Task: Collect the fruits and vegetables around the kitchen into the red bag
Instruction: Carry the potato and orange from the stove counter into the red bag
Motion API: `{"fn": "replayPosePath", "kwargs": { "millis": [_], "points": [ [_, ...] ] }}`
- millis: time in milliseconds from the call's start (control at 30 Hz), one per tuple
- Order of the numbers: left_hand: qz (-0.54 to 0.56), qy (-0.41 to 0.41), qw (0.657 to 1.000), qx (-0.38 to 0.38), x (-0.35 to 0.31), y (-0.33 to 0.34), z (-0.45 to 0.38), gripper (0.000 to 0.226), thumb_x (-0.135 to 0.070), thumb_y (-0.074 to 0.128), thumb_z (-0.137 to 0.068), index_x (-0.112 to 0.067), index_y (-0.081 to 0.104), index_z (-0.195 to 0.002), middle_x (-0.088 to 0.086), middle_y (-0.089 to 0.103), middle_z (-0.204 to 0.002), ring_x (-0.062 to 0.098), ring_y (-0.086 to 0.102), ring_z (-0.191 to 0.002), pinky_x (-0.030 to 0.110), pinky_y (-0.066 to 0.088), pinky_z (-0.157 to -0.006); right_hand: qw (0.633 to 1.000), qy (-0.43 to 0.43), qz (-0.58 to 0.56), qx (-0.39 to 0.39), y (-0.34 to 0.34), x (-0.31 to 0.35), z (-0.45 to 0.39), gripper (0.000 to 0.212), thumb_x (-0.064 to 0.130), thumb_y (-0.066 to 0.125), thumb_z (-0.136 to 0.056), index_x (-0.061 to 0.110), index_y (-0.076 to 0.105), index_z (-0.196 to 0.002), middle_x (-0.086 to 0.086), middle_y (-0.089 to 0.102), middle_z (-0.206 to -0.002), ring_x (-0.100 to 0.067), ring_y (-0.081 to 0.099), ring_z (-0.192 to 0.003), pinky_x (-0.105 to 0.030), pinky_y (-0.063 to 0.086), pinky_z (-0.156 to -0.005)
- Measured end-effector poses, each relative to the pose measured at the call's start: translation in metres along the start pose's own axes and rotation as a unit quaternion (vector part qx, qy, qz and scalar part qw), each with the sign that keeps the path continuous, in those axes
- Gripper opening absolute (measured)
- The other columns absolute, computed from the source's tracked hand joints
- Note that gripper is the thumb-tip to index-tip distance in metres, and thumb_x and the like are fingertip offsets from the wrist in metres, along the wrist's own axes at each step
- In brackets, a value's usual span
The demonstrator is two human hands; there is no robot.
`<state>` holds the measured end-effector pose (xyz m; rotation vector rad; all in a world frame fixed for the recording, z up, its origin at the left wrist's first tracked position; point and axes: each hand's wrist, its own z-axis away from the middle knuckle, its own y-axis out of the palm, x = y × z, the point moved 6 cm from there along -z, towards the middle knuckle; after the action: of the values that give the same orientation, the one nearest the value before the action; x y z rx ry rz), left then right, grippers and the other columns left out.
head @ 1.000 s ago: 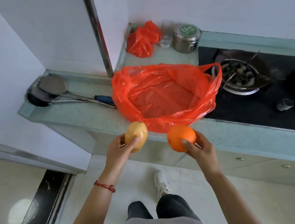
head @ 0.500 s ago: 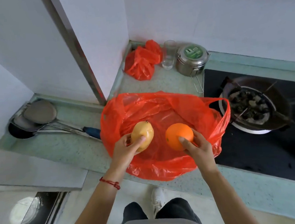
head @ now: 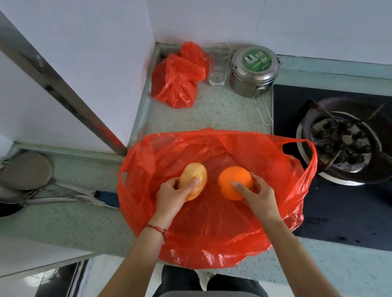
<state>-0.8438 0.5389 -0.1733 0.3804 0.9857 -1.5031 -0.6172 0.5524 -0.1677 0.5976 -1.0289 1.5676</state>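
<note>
My left hand grips a smooth yellow mango, right hand a round orange, both over the crinkly red bag gaping wide.

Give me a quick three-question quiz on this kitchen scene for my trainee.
1. Multiple choice: what does the left hand grip? A) yellow oval mango B) clear drinking glass C) round steel lidded tin
2. True or false: the right hand holds the round orange fruit over the open red plastic bag.
3. Fill in: beside the glass, in the corner, lies a crumpled ____ bag.

Key: 1 A; 2 true; 3 red
</note>
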Motion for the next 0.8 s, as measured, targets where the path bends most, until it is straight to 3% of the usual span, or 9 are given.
{"fn": "replayPosePath", "kwargs": {
  "millis": [100, 300, 433, 500, 633, 700, 800],
  "points": [
    [-0.028, 0.004, 1.000, 0.005, -0.007, 0.003, -0.003, 0.055, -0.072, 0.059, -0.041, -0.026, 0.060, -0.071, -0.001, 0.066, -0.076, 0.024, 0.067, -0.082, 0.044, 0.055, -0.079, 0.999, 0.001, 0.032, -0.012, 0.000, -0.001, -0.005, 0.067, 0.037, 0.073, -0.073, 0.015, 0.048, -0.130, -0.006, 0.055, -0.128, -0.023, 0.052, -0.116, -0.044, 0.044, -0.100],
    [-0.072, 0.023, 0.997, 0.004, -0.017, 0.005, -0.005, 0.050, -0.074, 0.051, -0.040, -0.028, 0.055, -0.060, 0.003, 0.066, -0.075, 0.021, 0.063, -0.074, 0.040, 0.050, -0.073, 0.997, -0.003, 0.077, -0.024, 0.001, 0.002, -0.006, 0.067, 0.041, 0.071, -0.075, 0.017, 0.047, -0.132, -0.005, 0.054, -0.132, -0.022, 0.050, -0.119, -0.032, 0.039, -0.096],
    [-0.082, 0.031, 0.996, 0.007, -0.017, 0.007, -0.006, 0.057, -0.071, 0.058, -0.045, -0.021, 0.063, -0.072, 0.004, 0.068, -0.077, 0.024, 0.066, -0.078, 0.039, 0.051, -0.073, 0.995, 0.000, 0.098, -0.034, 0.001, 0.005, -0.004, 0.067, 0.045, 0.068, -0.076, 0.018, 0.045, -0.133, -0.005, 0.053, -0.133, -0.023, 0.049, -0.121, -0.030, 0.037, -0.095],
    [-0.086, 0.035, 0.996, 0.011, -0.017, 0.007, -0.005, 0.066, -0.069, 0.059, -0.049, -0.016, 0.068, -0.087, 0.000, 0.064, -0.081, 0.021, 0.063, -0.081, 0.037, 0.050, -0.076, 0.995, 0.001, 0.099, -0.031, 0.001, 0.004, -0.002, 0.068, 0.045, 0.067, -0.076, 0.018, 0.044, -0.134, -0.005, 0.053, -0.134, -0.023, 0.049, -0.121, -0.030, 0.038, -0.096],
    [-0.080, 0.036, 0.996, 0.018, -0.013, 0.007, -0.004, 0.069, -0.056, 0.066, -0.062, -0.010, 0.063, -0.113, 0.005, 0.066, -0.105, 0.021, 0.061, -0.096, 0.036, 0.050, -0.086, 0.994, -0.006, 0.104, -0.035, -0.001, 0.005, 0.003, 0.069, 0.045, 0.067, -0.077, 0.018, 0.042, -0.136, -0.005, 0.049, -0.137, -0.024, 0.047, -0.124, -0.037, 0.039, -0.101],
    [-0.077, 0.039, 0.996, 0.018, -0.012, 0.004, -0.002, 0.077, -0.061, 0.064, -0.058, -0.012, 0.061, -0.116, 0.006, 0.065, -0.113, 0.022, 0.061, -0.103, 0.040, 0.050, -0.091, 0.994, -0.010, 0.102, -0.040, -0.003, 0.006, 0.007, 0.068, 0.043, 0.066, -0.078, 0.018, 0.041, -0.136, -0.005, 0.047, -0.139, -0.024, 0.045, -0.125, -0.037, 0.038, -0.101],
    [-0.068, 0.049, 0.996, 0.023, -0.009, 0.002, -0.001, 0.090, -0.072, 0.059, -0.048, -0.014, 0.061, -0.117, 0.006, 0.067, -0.113, 0.022, 0.064, -0.099, 0.042, 0.051, -0.090, 0.994, -0.026, 0.097, -0.047, -0.006, 0.009, 0.014, 0.066, 0.039, 0.066, -0.080, 0.018, 0.040, -0.136, -0.005, 0.046, -0.140, -0.023, 0.043, -0.127, -0.033, 0.037, -0.100]
  ]
}}
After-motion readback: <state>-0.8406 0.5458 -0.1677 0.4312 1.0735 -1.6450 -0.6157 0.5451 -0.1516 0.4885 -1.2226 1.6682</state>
